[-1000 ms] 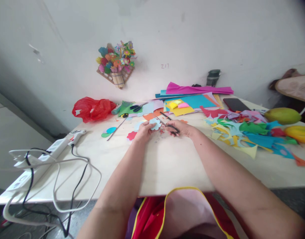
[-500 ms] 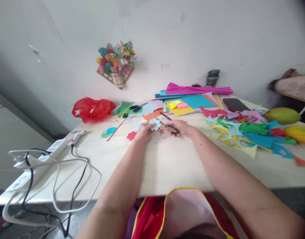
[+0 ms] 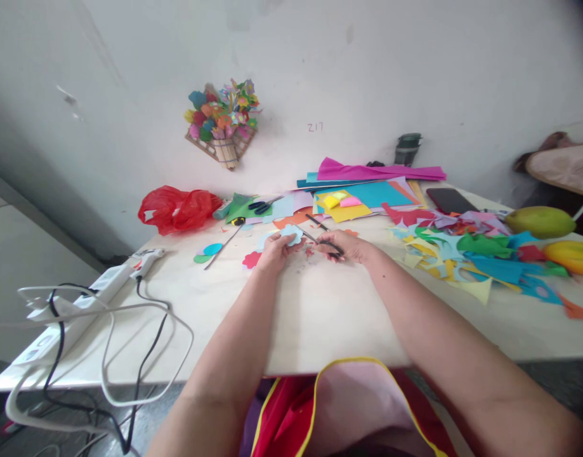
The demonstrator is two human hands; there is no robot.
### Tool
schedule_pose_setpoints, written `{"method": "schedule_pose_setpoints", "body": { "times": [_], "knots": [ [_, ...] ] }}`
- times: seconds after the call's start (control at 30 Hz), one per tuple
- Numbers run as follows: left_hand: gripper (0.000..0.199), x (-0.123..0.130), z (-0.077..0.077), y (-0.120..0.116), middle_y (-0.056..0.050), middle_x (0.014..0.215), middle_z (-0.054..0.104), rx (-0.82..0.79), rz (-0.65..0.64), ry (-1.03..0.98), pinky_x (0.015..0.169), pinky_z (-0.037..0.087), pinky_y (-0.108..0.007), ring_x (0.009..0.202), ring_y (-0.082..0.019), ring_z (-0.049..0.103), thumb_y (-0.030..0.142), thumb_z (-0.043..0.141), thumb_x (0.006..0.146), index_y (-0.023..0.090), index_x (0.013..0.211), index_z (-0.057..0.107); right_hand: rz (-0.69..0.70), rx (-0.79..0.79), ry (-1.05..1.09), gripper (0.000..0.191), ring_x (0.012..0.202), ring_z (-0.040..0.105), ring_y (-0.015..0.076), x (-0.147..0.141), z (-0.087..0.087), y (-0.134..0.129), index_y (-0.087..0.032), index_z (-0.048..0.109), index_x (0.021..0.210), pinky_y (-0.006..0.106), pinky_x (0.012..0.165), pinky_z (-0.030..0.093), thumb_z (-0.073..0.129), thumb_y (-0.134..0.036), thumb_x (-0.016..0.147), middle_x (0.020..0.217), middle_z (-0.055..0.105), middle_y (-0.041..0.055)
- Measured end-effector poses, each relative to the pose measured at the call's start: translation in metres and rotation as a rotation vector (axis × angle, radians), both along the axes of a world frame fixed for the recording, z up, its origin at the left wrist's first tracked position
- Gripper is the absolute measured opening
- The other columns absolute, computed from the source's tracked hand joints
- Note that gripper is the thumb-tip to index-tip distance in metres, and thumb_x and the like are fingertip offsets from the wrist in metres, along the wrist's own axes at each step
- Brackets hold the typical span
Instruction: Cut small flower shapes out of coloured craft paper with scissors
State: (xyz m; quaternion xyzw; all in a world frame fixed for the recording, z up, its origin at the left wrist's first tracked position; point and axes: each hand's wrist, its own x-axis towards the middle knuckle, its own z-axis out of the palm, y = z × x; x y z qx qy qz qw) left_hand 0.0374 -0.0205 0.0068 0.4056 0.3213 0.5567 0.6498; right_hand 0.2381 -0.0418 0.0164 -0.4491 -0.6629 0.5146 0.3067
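My left hand is closed on a light blue paper flower, pinching it with the thumb on top. My right hand is wrapped round the black handles of a pair of scissors, whose blades point toward the flower and lie close to its right edge. Whether the blades touch the paper I cannot tell. A red paper flower lies on the table just left of my left hand. An orange paper piece shows behind my right hand. Tiny scraps lie between the hands.
Paper offcuts heap on the right beside two mango-like fruits and a phone. Coloured sheets lie at the back. Left are a red plastic bag, a glue gun and a power strip with cables.
My left hand has shifted the light blue flower slightly left, a little away from the scissors. My right hand stays nearly in place with the scissors.
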Motion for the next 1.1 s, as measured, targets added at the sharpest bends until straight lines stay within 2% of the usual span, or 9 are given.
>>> {"method": "schedule_pose_setpoints", "body": {
  "times": [0.17,0.53,0.83,1.1],
  "knots": [
    [0.020,-0.0012,-0.0026,0.0029,-0.009,0.077,0.073,0.006,0.012,0.011,0.082,0.061,-0.037,0.075,-0.022,0.074,0.012,0.080,0.063,0.009,0.080,0.069,0.019,-0.014,0.046,0.032,0.037,0.046,0.0054,0.0005,0.0005,-0.0002,-0.018,0.060,0.076,0.015,0.030,0.022,0.073,-0.047,0.080,0.050,0.056,-0.0044],
    [0.024,-0.0023,-0.0049,0.0026,-0.008,0.078,0.074,0.020,-0.027,0.029,0.079,0.061,-0.036,0.077,-0.023,0.074,0.014,0.083,0.061,0.009,0.080,0.070,0.017,0.036,0.049,0.037,0.042,0.052,0.0061,-0.0005,-0.0040,0.0020,-0.017,0.057,0.075,0.015,0.031,0.028,0.070,-0.050,0.083,0.057,0.061,-0.0023],
    [0.022,-0.0010,-0.0055,0.0018,-0.006,0.076,0.073,0.008,-0.031,0.040,0.073,0.061,-0.033,0.069,-0.018,0.070,0.014,0.085,0.059,0.011,0.076,0.070,-0.001,0.014,0.074,0.035,0.042,0.053,0.0063,-0.0063,0.0001,-0.0025,-0.017,0.059,0.074,0.015,0.030,0.026,0.075,-0.048,0.076,0.058,0.061,-0.0027],
    [0.031,0.0003,-0.0043,0.0005,-0.001,0.071,0.070,0.014,-0.042,0.056,0.064,0.057,-0.026,0.061,-0.012,0.065,0.015,0.090,0.054,0.012,0.074,0.067,-0.009,0.027,0.080,0.030,0.041,0.052,0.0056,-0.0067,-0.0034,0.0004,-0.017,0.061,0.077,0.015,0.030,0.025,0.074,-0.045,0.079,0.057,0.062,-0.0030]
  ]
}}
